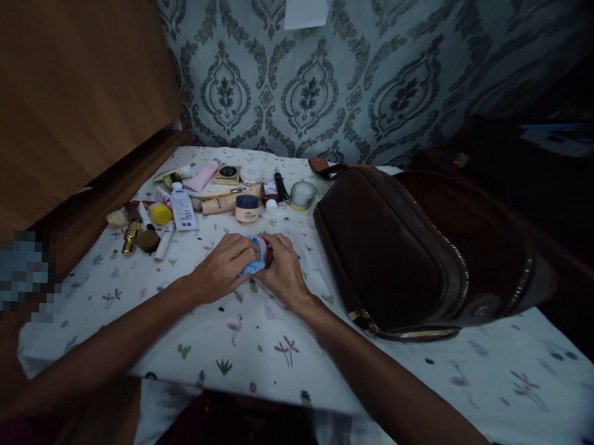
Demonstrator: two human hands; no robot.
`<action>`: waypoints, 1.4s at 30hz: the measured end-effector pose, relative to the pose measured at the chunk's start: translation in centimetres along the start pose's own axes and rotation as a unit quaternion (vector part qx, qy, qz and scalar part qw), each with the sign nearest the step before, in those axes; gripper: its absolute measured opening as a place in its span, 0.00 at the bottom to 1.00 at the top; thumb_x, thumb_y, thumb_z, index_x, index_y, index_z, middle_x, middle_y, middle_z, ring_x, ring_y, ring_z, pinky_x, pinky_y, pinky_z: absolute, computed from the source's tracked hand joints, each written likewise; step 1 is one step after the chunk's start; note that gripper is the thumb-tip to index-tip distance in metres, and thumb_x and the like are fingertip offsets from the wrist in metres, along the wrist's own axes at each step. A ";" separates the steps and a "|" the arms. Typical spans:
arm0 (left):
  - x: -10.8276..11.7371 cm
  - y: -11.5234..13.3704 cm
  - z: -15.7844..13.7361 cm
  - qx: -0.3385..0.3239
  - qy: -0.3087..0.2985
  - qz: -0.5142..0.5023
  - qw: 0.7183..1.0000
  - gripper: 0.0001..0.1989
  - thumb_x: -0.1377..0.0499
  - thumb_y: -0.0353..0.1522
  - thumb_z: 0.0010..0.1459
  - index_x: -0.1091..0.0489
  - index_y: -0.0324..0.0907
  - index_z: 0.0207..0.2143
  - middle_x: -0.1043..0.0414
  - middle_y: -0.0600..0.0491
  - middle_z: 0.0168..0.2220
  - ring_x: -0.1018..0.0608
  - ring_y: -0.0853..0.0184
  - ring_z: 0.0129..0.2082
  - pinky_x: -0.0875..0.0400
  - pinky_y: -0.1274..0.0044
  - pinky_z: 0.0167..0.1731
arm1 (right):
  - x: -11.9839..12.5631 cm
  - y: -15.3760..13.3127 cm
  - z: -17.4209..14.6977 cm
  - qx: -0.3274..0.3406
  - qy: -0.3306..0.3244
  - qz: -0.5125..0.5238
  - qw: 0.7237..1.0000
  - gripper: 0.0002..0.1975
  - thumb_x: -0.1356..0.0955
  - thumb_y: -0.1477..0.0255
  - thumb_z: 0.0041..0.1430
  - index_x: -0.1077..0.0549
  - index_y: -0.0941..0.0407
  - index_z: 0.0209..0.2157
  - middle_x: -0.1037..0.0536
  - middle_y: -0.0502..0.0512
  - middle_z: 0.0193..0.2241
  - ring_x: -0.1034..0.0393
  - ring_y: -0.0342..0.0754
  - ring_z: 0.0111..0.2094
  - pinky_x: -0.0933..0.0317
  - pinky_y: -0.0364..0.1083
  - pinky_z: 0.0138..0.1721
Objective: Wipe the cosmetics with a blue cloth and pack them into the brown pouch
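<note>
Left of the smooth, dark leather bag [380, 253], the left hand [228, 259] is clasping a crumpled blue cloth [255, 265] against a small, rounded container [264, 247], while the right hand [285, 272], fingers bent, is holding that container in a snug grip

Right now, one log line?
left hand: blue cloth; right hand: small pinkish item, partly hidden; beyond: dark-lidded jar; right side: brown bag
</note>
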State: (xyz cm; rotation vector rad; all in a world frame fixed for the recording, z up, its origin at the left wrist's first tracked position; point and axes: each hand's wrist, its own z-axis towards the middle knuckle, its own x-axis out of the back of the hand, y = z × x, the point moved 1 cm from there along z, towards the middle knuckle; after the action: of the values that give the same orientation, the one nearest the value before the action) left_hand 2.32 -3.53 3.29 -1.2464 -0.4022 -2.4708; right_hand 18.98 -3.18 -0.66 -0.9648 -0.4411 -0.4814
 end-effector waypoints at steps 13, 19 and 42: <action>-0.1 -1.4 -0.2 0.162 0.077 -0.134 0.975 0.12 0.44 0.38 0.66 0.34 0.41 0.47 0.29 0.46 0.47 0.27 0.60 0.49 0.32 0.68 0.50 | 0.5 0.0 0.8 -0.183 -0.021 0.260 0.948 0.24 0.24 0.62 0.41 0.24 0.56 0.41 0.20 0.54 0.38 0.27 0.53 0.40 0.34 0.51 0.44; -0.2 -1.8 -0.1 0.306 0.078 -0.275 0.908 0.20 0.48 0.44 0.66 0.35 0.40 0.52 0.27 0.47 0.47 0.25 0.60 0.46 0.32 0.70 0.48 | 0.4 -0.5 1.0 -0.245 -0.025 0.438 0.864 0.26 0.21 0.63 0.37 0.23 0.54 0.41 0.19 0.52 0.39 0.26 0.51 0.42 0.34 0.51 0.49; -0.2 -2.3 -0.3 0.294 0.052 -0.336 0.893 0.28 0.34 0.44 0.54 0.34 0.39 0.52 0.25 0.49 0.43 0.23 0.61 0.41 0.28 0.73 0.41 | 0.4 -0.6 0.8 -0.292 -0.070 0.562 0.771 0.21 0.23 0.54 0.45 0.25 0.53 0.35 0.21 0.47 0.29 0.25 0.44 0.31 0.28 0.46 0.39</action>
State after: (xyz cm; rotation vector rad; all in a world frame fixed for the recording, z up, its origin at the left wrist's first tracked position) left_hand 1.23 -1.57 2.70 -0.7824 -1.6408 -2.5684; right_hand 18.90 -2.88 0.31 -1.6721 0.2375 0.6081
